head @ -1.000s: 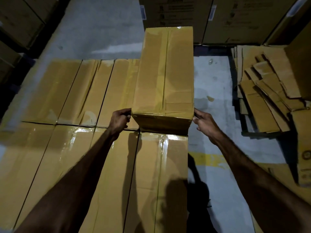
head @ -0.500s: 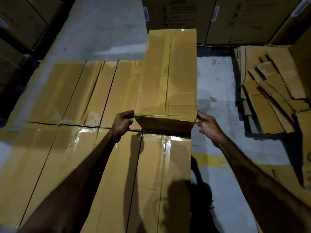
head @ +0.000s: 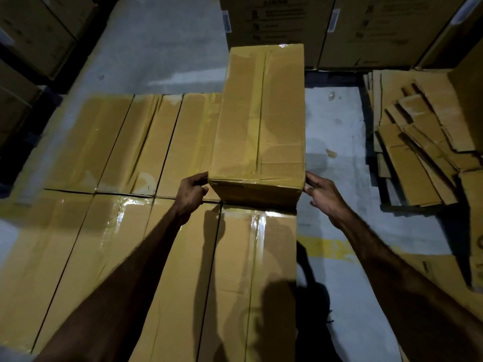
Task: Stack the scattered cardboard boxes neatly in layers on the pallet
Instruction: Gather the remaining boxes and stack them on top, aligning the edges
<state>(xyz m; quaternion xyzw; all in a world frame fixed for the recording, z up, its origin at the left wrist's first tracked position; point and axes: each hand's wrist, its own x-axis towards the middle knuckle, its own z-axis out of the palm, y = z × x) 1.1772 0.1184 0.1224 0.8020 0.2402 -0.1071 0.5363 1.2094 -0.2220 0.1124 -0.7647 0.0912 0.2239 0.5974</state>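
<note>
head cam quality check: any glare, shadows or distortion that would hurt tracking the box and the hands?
Head view: dim overall; bright glare streaks on the taped tops of the near boxes; dark arm shadows fall across them; wide-angle bending shows at the frame edges, where the dark corners lose detail. The held box, left hand and right hand look reasonably sharp.

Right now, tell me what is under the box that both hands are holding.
The raised box sits over the far right corner of a flat layer of taped boxes. Whatever lies directly beneath it is covered, and no pallet shows.
</note>
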